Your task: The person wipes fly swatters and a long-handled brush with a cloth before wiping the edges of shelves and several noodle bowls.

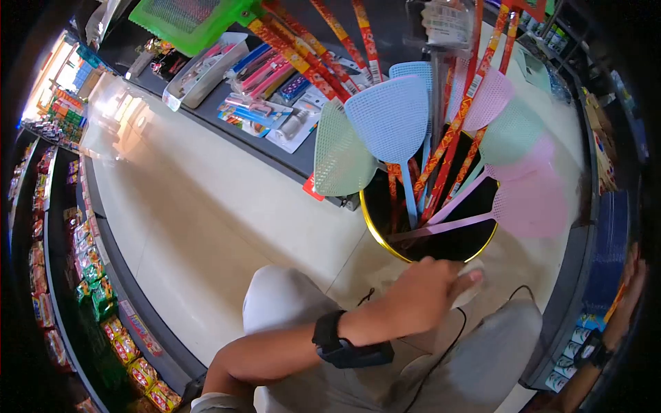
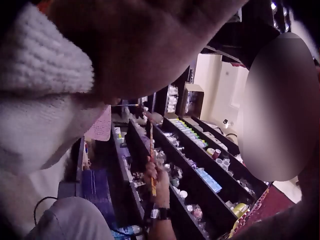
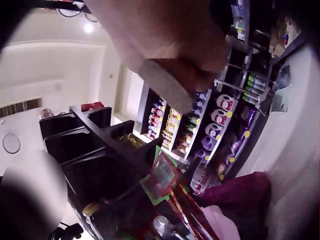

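A white cloth (image 2: 45,65) is gripped by the left hand (image 1: 421,294), near a black bin (image 1: 375,206) in which fly swatters (image 1: 389,113) are stood. An orange stick (image 2: 151,137) is held by the right hand (image 2: 159,180), by stocked shelves (image 2: 197,194). Packaged goods (image 1: 265,113) are displayed beyond the bin.

pale tiled flr (image 1: 186,220), dk shelves (image 1: 148,296)

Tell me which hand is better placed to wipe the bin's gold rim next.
Probably the left hand: it grips a white cloth close by the gold rim. The right hand is farther off, gripping an orange stick.
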{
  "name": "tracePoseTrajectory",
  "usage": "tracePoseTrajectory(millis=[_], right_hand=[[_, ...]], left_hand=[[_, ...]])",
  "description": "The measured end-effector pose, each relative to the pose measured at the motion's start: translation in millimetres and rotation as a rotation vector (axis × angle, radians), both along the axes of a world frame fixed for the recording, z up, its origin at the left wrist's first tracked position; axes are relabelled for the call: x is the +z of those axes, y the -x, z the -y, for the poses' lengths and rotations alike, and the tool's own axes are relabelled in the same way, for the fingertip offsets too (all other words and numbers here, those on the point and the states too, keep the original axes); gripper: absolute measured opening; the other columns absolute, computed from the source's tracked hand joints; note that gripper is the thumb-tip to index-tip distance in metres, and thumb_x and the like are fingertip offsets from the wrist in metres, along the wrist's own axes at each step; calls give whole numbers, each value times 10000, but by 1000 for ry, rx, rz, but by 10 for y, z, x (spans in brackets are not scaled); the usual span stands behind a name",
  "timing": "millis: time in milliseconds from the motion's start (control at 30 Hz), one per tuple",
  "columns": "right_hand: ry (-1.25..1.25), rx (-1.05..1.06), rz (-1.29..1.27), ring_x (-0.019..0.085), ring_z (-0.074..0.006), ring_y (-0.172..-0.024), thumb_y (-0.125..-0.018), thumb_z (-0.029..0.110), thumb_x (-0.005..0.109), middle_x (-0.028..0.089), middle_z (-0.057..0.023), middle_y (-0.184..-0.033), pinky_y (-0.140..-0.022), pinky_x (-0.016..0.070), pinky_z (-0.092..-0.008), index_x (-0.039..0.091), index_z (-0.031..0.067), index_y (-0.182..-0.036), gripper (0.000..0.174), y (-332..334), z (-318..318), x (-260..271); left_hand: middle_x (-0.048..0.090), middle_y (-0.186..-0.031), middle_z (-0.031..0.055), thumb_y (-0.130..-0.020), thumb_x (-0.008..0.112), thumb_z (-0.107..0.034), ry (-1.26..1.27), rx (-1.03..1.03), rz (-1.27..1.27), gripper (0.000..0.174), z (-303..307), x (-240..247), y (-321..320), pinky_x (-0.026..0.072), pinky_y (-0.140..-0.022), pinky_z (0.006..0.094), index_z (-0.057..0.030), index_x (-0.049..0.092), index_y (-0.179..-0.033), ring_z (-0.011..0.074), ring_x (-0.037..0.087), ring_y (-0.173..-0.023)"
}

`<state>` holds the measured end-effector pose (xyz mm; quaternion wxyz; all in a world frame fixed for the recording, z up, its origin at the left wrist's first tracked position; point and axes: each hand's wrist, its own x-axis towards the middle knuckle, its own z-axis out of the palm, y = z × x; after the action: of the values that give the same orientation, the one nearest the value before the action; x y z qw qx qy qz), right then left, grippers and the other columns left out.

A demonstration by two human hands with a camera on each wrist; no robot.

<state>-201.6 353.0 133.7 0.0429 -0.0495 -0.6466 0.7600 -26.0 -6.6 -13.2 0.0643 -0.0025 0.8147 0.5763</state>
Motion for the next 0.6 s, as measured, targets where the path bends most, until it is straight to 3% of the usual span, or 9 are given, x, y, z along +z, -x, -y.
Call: tracePoseTrajectory(millis=[33, 100, 133, 167, 267, 333, 467, 533, 600], right_hand=[[46, -173, -13, 401, -57, -463, -940, 213, 523, 497, 7, -701, -365, 329, -189, 548, 55, -1124, 244, -307, 329, -6], [55, -310, -61, 447, -68, -499, -946, 203, 497, 512, -36, -847, -391, 353, -193, 527, 32, -1153, 271, -558, 301, -228], [11, -279, -93, 479, -72, -532, -953, 194, 467, 516, -72, -984, -413, 370, -190, 497, 13, -1200, 307, -654, 4, -495], [-35, -250, -124, 510, -76, -564, -960, 184, 438, 519, -108, -1121, -436, 387, -187, 466, -5, -1247, 345, -813, -344, -726], [-309, -102, -88, 479, -171, -933, -962, 188, 421, 482, -149, -1231, -778, 365, -259, 417, -51, -1289, 405, -1571, -1545, -1395], [-537, 116, -61, 458, -233, -1180, -963, 190, 410, 456, -177, -1305, -1006, 351, -307, 385, -82, -1317, 447, -2280, -2421, -1829], [76, 208, 648, 455, -93, -606, -922, 182, 558, 534, -15, -932, -476, 369, -210, 392, 61, -1307, 437, -3142, -1250, -1222], [271, 204, 801, 465, -101, -595, -900, 180, 592, 559, -36, -922, -490, 375, -217, 393, 70, -1299, 459, -3437, -1276, -1245], [337, 439, 818, 476, -144, -579, -848, 169, 658, 554, -40, -814, -501, 382, -270, 463, 76, -1197, 411, -3539, -1235, -1230]], left_hand=[[611, -668, 153, -951, 492, -313, -51, 1, -7, 375, 29, -30, 32, 448, -557, 382, 22, 609, -832, 266, 611, -596], [547, -624, 86, -968, 468, -340, -385, 19, 21, 416, 48, -177, 57, 417, -548, 338, 31, 589, -823, 170, 517, -574], [515, -603, 53, -976, 456, -353, -559, 25, 42, 437, 40, -283, 62, 401, -544, 317, 36, 579, -818, 122, 470, -564], [438, -629, -23, -990, 426, -368, -548, 50, 15, 447, 24, -433, 76, 366, -559, 262, 24, 573, -833, 62, 354, -624], [619, -864, -24, -1002, 398, -347, -612, 8, 104, 426, 100, -373, 132, 443, -740, 232, 18, 614, -1043, 42, 502, -801], [625, -916, -17, -998, 409, -348, -628, -15, 185, 418, 145, -303, 164, 444, -751, 220, 9, 607, -1088, 39, 511, -830], [633, -934, 6, -983, 450, -339, -757, -16, 313, 389, 117, -311, 240, 471, -722, 227, -6, 596, -1123, 53, 556, -815], [639, -948, 21, -977, 466, -336, -839, -1, 387, 387, 86, -302, 287, 485, -723, 238, -9, 583, -1148, 69, 579, -819], [647, -1007, 58, -970, 478, -325, -956, 92, 392, 383, 36, -358, 337, 507, -772, 272, -2, 566, -1156, 112, 620, -866]])
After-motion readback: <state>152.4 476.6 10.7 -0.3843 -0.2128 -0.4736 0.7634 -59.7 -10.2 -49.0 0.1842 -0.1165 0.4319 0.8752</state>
